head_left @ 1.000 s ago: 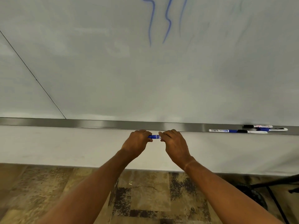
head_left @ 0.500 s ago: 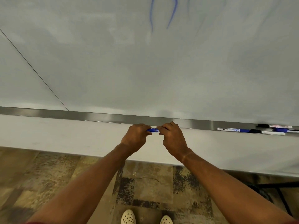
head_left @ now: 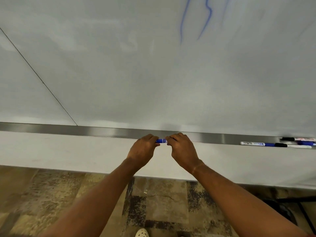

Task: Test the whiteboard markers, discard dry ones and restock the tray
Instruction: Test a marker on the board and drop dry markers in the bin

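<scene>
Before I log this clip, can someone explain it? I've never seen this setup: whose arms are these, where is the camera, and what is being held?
No machine here: a person wears a wide-angle camera on the head, looking down at their own bare arms. The left hand and right hand both grip one blue marker just in front of the metal tray under the whiteboard. Blue lines mark the board. More markers lie in the tray at right. Floor and a shoe show below.

Metal tray (head_left: 102, 131) holds markers (head_left: 277, 144) (far right).
</scene>
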`<act>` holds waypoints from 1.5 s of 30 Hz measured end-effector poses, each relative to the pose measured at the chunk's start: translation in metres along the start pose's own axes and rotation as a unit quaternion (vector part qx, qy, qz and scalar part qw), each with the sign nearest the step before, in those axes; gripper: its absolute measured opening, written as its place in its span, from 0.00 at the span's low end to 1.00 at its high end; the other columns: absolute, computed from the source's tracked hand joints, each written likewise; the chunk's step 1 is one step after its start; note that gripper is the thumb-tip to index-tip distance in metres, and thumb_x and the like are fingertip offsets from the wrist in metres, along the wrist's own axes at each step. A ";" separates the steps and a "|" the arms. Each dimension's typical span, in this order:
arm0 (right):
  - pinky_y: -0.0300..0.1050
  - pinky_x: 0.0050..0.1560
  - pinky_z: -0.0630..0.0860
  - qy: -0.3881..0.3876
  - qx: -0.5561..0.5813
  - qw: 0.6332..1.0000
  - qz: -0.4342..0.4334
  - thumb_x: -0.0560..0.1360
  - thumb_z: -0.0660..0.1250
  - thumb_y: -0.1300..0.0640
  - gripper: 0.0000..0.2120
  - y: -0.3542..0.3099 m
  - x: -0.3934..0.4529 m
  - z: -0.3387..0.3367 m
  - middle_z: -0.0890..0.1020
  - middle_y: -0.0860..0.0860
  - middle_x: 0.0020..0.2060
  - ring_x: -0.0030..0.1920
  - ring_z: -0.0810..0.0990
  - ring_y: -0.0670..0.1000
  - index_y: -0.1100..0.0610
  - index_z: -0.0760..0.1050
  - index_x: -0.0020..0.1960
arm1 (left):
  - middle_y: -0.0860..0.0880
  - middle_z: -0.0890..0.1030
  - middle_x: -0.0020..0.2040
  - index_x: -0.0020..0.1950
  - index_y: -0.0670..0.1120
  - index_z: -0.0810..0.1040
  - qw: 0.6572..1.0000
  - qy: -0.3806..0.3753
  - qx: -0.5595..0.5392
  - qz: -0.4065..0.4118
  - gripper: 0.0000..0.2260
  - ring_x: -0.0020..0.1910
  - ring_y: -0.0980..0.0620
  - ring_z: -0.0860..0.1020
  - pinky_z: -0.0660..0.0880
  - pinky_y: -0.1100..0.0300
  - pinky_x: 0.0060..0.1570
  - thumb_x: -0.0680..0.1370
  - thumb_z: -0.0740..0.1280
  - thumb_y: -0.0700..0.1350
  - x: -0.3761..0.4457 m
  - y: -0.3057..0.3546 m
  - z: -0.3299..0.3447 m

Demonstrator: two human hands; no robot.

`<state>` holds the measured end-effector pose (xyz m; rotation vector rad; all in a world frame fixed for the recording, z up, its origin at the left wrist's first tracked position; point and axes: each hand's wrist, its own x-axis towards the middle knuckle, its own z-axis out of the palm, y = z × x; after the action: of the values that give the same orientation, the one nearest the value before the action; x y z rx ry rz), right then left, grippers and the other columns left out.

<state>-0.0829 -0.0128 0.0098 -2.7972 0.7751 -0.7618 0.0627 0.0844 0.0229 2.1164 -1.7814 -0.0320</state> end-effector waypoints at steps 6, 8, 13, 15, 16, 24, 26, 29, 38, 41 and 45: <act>0.47 0.44 0.79 -0.024 0.004 0.999 0.048 0.62 0.79 0.67 0.17 -0.018 0.021 0.019 0.84 0.55 0.41 0.41 0.82 0.55 0.59 0.82 0.49 | 0.41 0.80 0.56 0.62 0.39 0.75 0.998 -0.005 0.052 -0.038 0.22 0.51 0.42 0.80 0.77 0.51 0.51 0.73 0.73 0.48 -0.004 -0.029 -0.004; 0.49 0.45 0.79 -0.033 0.003 0.997 0.064 0.63 0.78 0.66 0.16 -0.023 0.028 0.026 0.84 0.56 0.43 0.42 0.82 0.56 0.60 0.82 0.50 | 0.42 0.70 0.70 0.73 0.42 0.64 0.995 -0.036 0.058 -0.069 0.28 0.68 0.44 0.70 0.66 0.51 0.66 0.78 0.63 0.55 -0.007 -0.038 -0.005; 0.49 0.51 0.77 -0.065 0.023 0.993 0.097 0.71 0.71 0.65 0.14 -0.031 0.045 0.048 0.83 0.58 0.50 0.48 0.80 0.57 0.61 0.80 0.56 | 0.46 0.50 0.78 0.78 0.45 0.45 0.990 -0.064 0.081 -0.096 0.35 0.76 0.47 0.50 0.49 0.53 0.72 0.78 0.49 0.64 -0.012 -0.065 -0.006; 0.47 0.54 0.75 -0.080 0.026 0.991 0.103 0.74 0.69 0.64 0.14 -0.033 0.051 0.055 0.82 0.57 0.53 0.51 0.80 0.57 0.60 0.79 0.59 | 0.46 0.47 0.78 0.77 0.45 0.43 0.987 -0.080 0.095 -0.105 0.36 0.76 0.47 0.48 0.46 0.54 0.72 0.77 0.46 0.66 -0.014 -0.074 -0.006; 0.46 0.55 0.74 -0.086 0.029 0.990 0.104 0.75 0.68 0.64 0.15 -0.034 0.055 0.058 0.82 0.57 0.53 0.52 0.79 0.56 0.59 0.78 0.61 | 0.46 0.45 0.78 0.77 0.46 0.41 0.985 -0.086 0.101 -0.108 0.37 0.77 0.47 0.47 0.45 0.54 0.72 0.76 0.43 0.66 -0.014 -0.078 -0.006; 0.38 0.48 0.71 -0.135 0.048 0.978 0.152 0.77 0.66 0.60 0.12 -0.033 0.071 0.081 0.82 0.54 0.48 0.47 0.77 0.52 0.52 0.80 0.59 | 0.45 0.43 0.78 0.77 0.44 0.40 0.982 -0.094 0.110 -0.120 0.37 0.76 0.47 0.45 0.42 0.56 0.71 0.76 0.37 0.67 -0.020 -0.107 -0.004; 0.40 0.51 0.73 -0.146 0.053 0.975 0.157 0.77 0.66 0.59 0.12 -0.033 0.071 0.084 0.82 0.55 0.49 0.48 0.77 0.53 0.53 0.80 0.59 | 0.45 0.44 0.78 0.77 0.44 0.40 0.982 -0.099 0.109 -0.118 0.40 0.76 0.47 0.45 0.41 0.56 0.70 0.72 0.32 0.68 -0.022 -0.111 -0.003; 0.42 0.52 0.74 -0.159 0.064 0.971 0.169 0.77 0.67 0.60 0.11 -0.033 0.071 0.090 0.83 0.56 0.49 0.48 0.78 0.53 0.56 0.81 0.58 | 0.46 0.43 0.78 0.77 0.45 0.40 0.981 -0.106 0.096 -0.131 0.37 0.76 0.48 0.44 0.40 0.57 0.71 0.76 0.37 0.67 -0.022 -0.115 -0.002; 0.38 0.50 0.72 -0.143 0.099 0.960 0.218 0.75 0.68 0.62 0.11 -0.036 0.074 0.097 0.83 0.55 0.49 0.46 0.79 0.53 0.57 0.81 0.57 | 0.46 0.46 0.78 0.77 0.44 0.42 0.983 -0.113 0.084 -0.118 0.34 0.76 0.48 0.47 0.45 0.55 0.73 0.79 0.47 0.63 -0.018 -0.114 -0.001; 0.41 0.53 0.74 -0.147 0.096 0.959 0.222 0.75 0.68 0.62 0.12 -0.037 0.077 0.099 0.82 0.56 0.50 0.48 0.79 0.54 0.57 0.81 0.58 | 0.46 0.47 0.78 0.77 0.44 0.42 0.983 -0.113 0.083 -0.118 0.34 0.76 0.48 0.48 0.46 0.55 0.73 0.79 0.47 0.63 -0.017 -0.114 0.000; 0.42 0.55 0.75 -0.147 0.101 0.957 0.230 0.76 0.68 0.61 0.12 -0.040 0.078 0.103 0.83 0.56 0.51 0.48 0.79 0.54 0.57 0.81 0.58 | 0.46 0.47 0.78 0.77 0.44 0.42 0.983 -0.119 0.075 -0.121 0.34 0.76 0.48 0.48 0.46 0.55 0.72 0.79 0.48 0.63 -0.017 -0.113 0.002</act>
<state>0.0446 -0.0189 -0.0348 -2.3333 1.1522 -0.3130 0.1661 0.1152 -0.0160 2.5196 -1.6862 -0.2295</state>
